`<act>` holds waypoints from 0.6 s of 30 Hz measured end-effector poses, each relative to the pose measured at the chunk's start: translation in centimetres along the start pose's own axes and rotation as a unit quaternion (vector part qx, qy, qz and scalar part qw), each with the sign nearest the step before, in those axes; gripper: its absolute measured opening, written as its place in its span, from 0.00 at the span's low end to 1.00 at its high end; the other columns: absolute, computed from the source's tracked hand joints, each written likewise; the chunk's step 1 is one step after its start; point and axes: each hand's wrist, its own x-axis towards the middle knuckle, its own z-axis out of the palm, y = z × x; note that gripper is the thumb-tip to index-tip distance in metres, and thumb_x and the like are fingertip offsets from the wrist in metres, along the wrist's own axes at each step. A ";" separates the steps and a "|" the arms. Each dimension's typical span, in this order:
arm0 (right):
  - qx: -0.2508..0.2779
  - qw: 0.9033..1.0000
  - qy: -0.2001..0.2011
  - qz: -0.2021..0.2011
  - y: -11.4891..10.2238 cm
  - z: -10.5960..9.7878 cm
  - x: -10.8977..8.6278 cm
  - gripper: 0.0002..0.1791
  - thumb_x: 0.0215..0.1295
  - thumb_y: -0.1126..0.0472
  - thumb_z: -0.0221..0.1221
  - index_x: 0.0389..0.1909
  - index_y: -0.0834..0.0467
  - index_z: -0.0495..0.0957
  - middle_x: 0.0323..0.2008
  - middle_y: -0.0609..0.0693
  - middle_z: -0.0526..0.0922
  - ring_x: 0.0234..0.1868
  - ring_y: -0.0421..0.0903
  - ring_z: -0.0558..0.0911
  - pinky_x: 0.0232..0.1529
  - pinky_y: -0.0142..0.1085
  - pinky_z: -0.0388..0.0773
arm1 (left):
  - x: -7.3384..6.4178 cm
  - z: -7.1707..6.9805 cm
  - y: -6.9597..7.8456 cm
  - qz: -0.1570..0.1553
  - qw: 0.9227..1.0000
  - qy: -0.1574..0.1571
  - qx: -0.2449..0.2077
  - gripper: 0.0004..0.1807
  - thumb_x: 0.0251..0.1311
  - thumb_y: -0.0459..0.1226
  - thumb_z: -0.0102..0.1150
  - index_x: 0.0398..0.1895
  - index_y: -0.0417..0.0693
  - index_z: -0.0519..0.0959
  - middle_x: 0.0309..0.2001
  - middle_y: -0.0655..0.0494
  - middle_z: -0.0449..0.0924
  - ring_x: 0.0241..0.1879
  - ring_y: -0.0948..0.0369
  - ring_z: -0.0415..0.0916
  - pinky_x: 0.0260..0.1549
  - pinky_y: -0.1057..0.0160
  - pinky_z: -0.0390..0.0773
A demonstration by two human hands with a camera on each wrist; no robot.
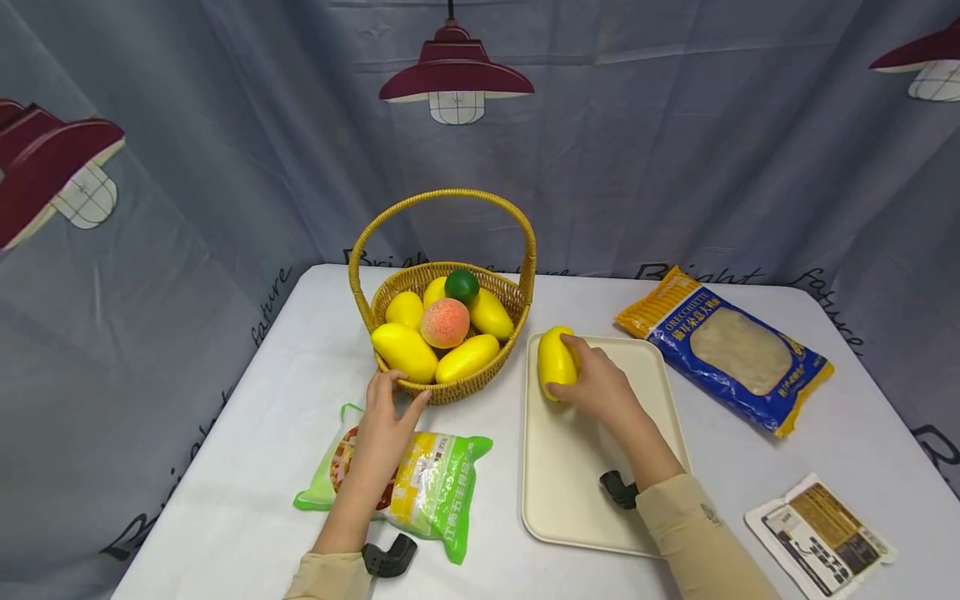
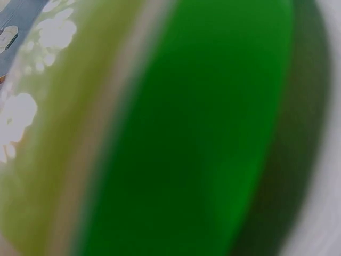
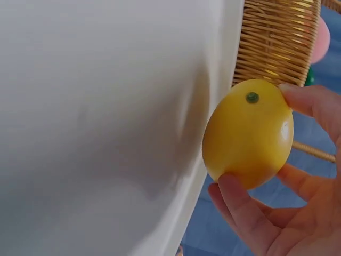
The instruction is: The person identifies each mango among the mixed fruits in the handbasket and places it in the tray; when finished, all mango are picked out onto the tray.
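My right hand [image 1: 603, 387] grips a smooth yellow mango [image 1: 556, 363] over the upper left part of a cream tray [image 1: 592, 500]. In the right wrist view, thumb and fingers pinch the mango [image 3: 250, 133] from its sides, and a small green stem dot shows. A wicker basket [image 1: 468, 387] with a tall handle stands left of the tray. It holds several yellow mangoes, a peach [image 1: 446, 323] and a dark green fruit [image 1: 462, 286]. My left hand [image 1: 386, 425] touches the basket's front with thumb and fingers spread. Blurred green packaging fills the left wrist view.
A green and yellow food bag [image 1: 442, 483] lies under my left forearm. A blue and orange pasta bag [image 1: 738, 350] lies right of the tray, and a small white and brown packet [image 1: 821, 533] near the front right. Grey curtains surround the white table [image 1: 247, 467].
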 end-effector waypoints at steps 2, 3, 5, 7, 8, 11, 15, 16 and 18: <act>-0.005 1.000 -0.002 0.005 -0.1 0.3 0.1 0.47 0.54 0.50 0.68 0.72 0.56 0.57 0.54 0.67 0.71 0.45 0.59 0.75 0.46 0.55 0.72 | 0.0 0.0 0.0 0.000 1.000 -0.001 0.001 0.31 0.64 0.59 0.51 0.59 0.49 0.62 0.63 0.47 0.57 0.59 0.49 0.65 0.50 0.45 0.72; -0.007 1.000 -0.003 0.009 -0.2 0.4 0.1 0.47 0.54 0.50 0.68 0.72 0.56 0.57 0.54 0.66 0.71 0.45 0.59 0.75 0.46 0.54 0.72 | 0.0 0.0 0.0 0.001 1.000 -0.001 0.002 0.31 0.64 0.59 0.51 0.59 0.49 0.62 0.64 0.47 0.57 0.59 0.49 0.65 0.50 0.45 0.72; -0.011 1.000 -0.005 0.012 -0.3 0.6 0.0 0.47 0.54 0.50 0.68 0.72 0.56 0.56 0.53 0.66 0.71 0.44 0.59 0.75 0.45 0.54 0.72 | 0.0 0.0 0.0 0.003 1.000 0.001 0.005 0.31 0.65 0.59 0.51 0.59 0.49 0.62 0.64 0.47 0.57 0.58 0.48 0.66 0.49 0.46 0.72; -0.017 1.000 -0.005 0.013 -0.3 0.8 0.0 0.47 0.54 0.50 0.67 0.72 0.55 0.56 0.53 0.66 0.70 0.43 0.59 0.75 0.45 0.53 0.72 | -0.1 0.0 0.0 0.005 1.000 0.002 0.005 0.31 0.65 0.59 0.51 0.59 0.49 0.62 0.65 0.46 0.56 0.57 0.47 0.66 0.48 0.46 0.73; -0.020 1.000 -0.006 0.011 -0.4 0.8 0.0 0.47 0.54 0.50 0.67 0.72 0.56 0.56 0.53 0.66 0.70 0.43 0.59 0.75 0.45 0.54 0.72 | -0.1 0.0 0.0 0.006 1.000 0.002 0.005 0.31 0.65 0.60 0.51 0.59 0.49 0.62 0.65 0.46 0.56 0.57 0.47 0.66 0.47 0.46 0.73; -0.027 1.000 -0.007 0.006 -0.5 0.8 -0.1 0.47 0.55 0.48 0.67 0.73 0.55 0.56 0.53 0.66 0.71 0.45 0.59 0.75 0.47 0.54 0.72 | -0.1 0.0 -0.1 0.008 1.000 0.004 0.003 0.31 0.64 0.60 0.50 0.59 0.50 0.62 0.65 0.47 0.56 0.57 0.47 0.66 0.46 0.46 0.73; -0.036 0.999 -0.010 -0.007 -0.6 0.7 -0.3 0.48 0.56 0.45 0.67 0.73 0.56 0.56 0.54 0.66 0.73 0.48 0.60 0.75 0.48 0.55 0.71 | -0.1 0.1 -0.2 0.012 1.000 0.006 0.005 0.31 0.64 0.61 0.50 0.59 0.50 0.62 0.67 0.47 0.55 0.58 0.47 0.66 0.46 0.46 0.74; -0.038 0.999 -0.009 -0.011 -0.6 0.7 -0.3 0.48 0.56 0.44 0.67 0.73 0.56 0.56 0.54 0.66 0.73 0.48 0.60 0.75 0.49 0.55 0.71 | -0.1 0.1 -0.2 0.013 1.000 0.006 0.006 0.32 0.64 0.61 0.50 0.60 0.50 0.62 0.67 0.47 0.54 0.58 0.47 0.66 0.47 0.46 0.74; -0.042 0.999 -0.006 -0.014 -0.7 0.6 -0.4 0.48 0.56 0.44 0.67 0.73 0.56 0.56 0.56 0.66 0.72 0.50 0.61 0.75 0.50 0.56 0.70 | -0.1 0.2 -0.3 0.014 1.000 0.009 0.009 0.31 0.64 0.60 0.51 0.59 0.50 0.62 0.68 0.47 0.54 0.58 0.47 0.66 0.47 0.46 0.74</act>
